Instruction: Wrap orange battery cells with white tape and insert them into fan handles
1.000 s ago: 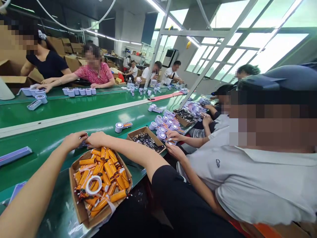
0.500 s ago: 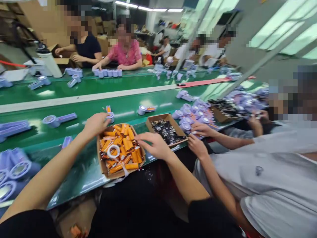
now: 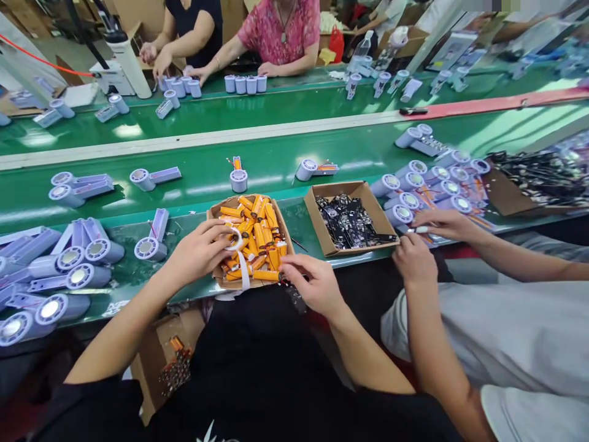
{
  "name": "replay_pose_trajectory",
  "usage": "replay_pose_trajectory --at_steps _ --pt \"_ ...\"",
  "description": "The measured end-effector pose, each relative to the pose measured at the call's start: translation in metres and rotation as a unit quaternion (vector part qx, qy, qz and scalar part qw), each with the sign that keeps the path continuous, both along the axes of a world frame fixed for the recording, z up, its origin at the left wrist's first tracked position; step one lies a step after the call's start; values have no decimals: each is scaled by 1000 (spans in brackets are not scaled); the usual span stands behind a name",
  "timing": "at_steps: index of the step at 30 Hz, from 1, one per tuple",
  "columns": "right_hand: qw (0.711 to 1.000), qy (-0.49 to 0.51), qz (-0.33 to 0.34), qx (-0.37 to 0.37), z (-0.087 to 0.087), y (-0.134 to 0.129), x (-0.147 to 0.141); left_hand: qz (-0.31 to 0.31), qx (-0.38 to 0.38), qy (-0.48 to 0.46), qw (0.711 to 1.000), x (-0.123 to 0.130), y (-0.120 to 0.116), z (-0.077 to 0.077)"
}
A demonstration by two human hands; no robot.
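My left hand (image 3: 202, 250) is closed at the fingertips on a roll of white tape (image 3: 236, 238), whose loose strip hangs toward the box's front edge. Beneath it, a cardboard box (image 3: 289, 236) holds many orange-wrapped battery cells (image 3: 261, 233) with thin wires. My right hand (image 3: 315, 283) is at the box's right front corner, thumb and fingers pinched together by the end of a battery cell; what they hold, if anything, I cannot make out. Just beyond the box, a lilac fan-like housing (image 3: 238, 180) stands on the green belt with an orange cell in its handle.
A second box (image 3: 317, 240) of black circuit boards stands to the right. A co-worker's hands (image 3: 416, 258) work beside piled lilac housings (image 3: 414, 181). More housings (image 3: 85, 276) lie at left. Across the green belt (image 3: 271, 147) people handle parts. A box (image 3: 156, 368) sits below the table edge.
My left hand has moved from the housing on the belt back to the tape roll. My right hand's fingers have drawn together at the box's front corner. The view has tilted downward.
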State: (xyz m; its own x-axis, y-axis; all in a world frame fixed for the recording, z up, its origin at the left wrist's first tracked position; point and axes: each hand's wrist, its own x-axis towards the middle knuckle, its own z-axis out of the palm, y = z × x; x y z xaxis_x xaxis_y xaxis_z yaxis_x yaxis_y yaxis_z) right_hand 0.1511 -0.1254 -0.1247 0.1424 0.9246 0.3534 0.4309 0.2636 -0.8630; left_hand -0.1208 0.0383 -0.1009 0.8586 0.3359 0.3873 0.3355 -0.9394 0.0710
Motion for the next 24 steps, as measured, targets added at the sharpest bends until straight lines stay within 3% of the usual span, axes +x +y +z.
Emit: replay_pose_trajectory --at_steps 5,8,11,15,17,21,24 --pt "988 -59 99 -107 9 15 -36 3 100 -49 994 -6 -37 10" --pt "975 -103 187 -60 13 13 -48 31 141 -36 989 -18 -55 11" --pt "962 -77 260 -24 17 5 -46 79 173 -6 982 -41 -64 8" --pt "900 -136 410 -65 19 6 -35 118 156 -7 981 -75 -69 4" --pt "891 -207 397 -71 20 20 -32 136 143 -26 980 -86 -71 5" --pt "908 -357 218 -14 19 68 -36 155 163 -87 971 -93 -75 11" --pt "886 -408 220 -3 14 102 -41 148 161 -81 972 -87 -79 11"
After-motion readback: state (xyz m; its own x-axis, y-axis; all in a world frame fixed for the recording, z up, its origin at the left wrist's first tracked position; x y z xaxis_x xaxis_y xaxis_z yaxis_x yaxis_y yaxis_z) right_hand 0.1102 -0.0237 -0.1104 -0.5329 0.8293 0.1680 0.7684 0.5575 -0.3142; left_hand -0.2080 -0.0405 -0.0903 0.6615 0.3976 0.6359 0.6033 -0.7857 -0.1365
